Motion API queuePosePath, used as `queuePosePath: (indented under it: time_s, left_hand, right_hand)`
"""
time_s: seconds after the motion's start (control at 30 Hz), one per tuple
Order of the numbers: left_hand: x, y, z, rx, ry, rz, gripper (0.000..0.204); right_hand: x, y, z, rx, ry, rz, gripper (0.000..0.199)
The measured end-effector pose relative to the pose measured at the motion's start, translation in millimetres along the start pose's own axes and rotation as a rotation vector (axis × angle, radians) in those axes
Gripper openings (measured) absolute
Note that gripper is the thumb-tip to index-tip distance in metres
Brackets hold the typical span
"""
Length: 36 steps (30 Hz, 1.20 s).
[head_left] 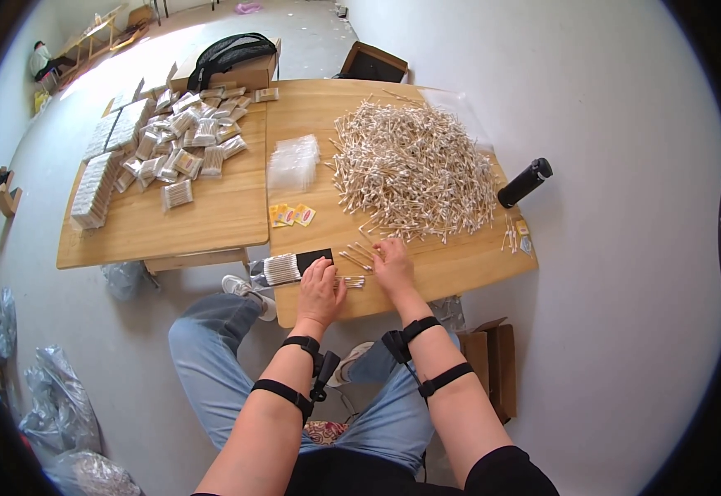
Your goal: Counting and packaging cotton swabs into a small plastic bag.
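My left hand (319, 296) is at the table's near edge, fingers curled over a few cotton swabs (355, 282) whose ends stick out past the thumb. Its fingertips reach a small black rectangle (315, 260). Left of that, a neat row of cotton swabs (281, 269) lies beside clear plastic. My right hand (393, 266) is closed in a pinch on several loose cotton swabs (359, 257), which fan out to its left; the fingertips are partly hidden. A large heap of cotton swabs (414, 165) lies just beyond it.
Filled swab packets (187, 161) and white stacked packs (96, 188) cover the left table. Clear bags (293, 162) and yellow cards (292, 216) lie centrally. A black cylinder (525, 183) stands at the right edge. Below right is a cardboard box (501, 369).
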<state>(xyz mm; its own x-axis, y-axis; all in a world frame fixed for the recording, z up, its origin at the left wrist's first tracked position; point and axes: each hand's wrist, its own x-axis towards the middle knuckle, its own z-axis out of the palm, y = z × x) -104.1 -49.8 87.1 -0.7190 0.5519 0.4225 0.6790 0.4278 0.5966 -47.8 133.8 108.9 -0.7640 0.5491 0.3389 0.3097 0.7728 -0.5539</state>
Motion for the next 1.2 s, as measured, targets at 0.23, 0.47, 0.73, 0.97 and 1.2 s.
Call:
queuePosePath:
  time_s: [0.23, 0.47, 0.73, 0.97, 1.2]
  left_hand:
    - [0.1, -1.1, -0.8, 0.010, 0.013, 0.000, 0.033]
    - [-1.5, -5.1, 1.6, 0.068, 0.012, 0.018, 0.040]
    - [0.3, -1.4, -1.1, 0.036, -0.059, 0.022, 0.030]
    - [-0.1, -1.5, -1.0, 0.078, -0.014, 0.038, 0.037]
    - [-0.2, -0.5, -1.2, 0.099, -0.106, 0.007, 0.041]
  right_hand:
    - [-11.8, -19.2, -1.7, -0.073, -0.108, -0.189, 0.010]
    - [-11.6, -22.9, 8.5, 0.089, -0.237, -0.143, 0.012]
    - [-4.4, 1.0, 2.2, -0.075, -0.071, -0.124, 0.009]
    - [-2.9, -23.4, 4.6, 0.223, -0.336, 0.054, 0.007]
    - [12.8, 3.0, 6.2, -0.151, -0.047, -0.061, 0.012]
